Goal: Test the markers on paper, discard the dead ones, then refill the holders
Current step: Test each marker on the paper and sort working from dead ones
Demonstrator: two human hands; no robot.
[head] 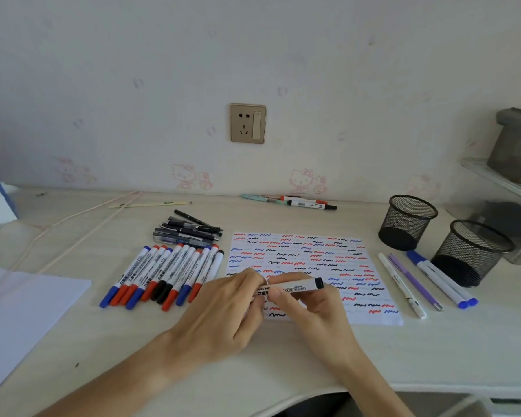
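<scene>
now both hands, left hand [223, 308], right hand [310, 308], gripping whiteboard marker [295, 286], above paper [313, 254]

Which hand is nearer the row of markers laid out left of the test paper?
Left. The left hand sits just right of the row of markers, almost touching its nearest end. The right hand is farther right, over the test paper, and both hands hold the black-ended marker.

A smooth, pale wood-grain finish is shown by the desk [283, 350]. The 2 holders [407, 222] are made of black metal mesh. Matt white paper [370, 296] is covered in ink squiggles. Smooth white plastic forms the held marker [298, 285], its end black and glossy.
</scene>
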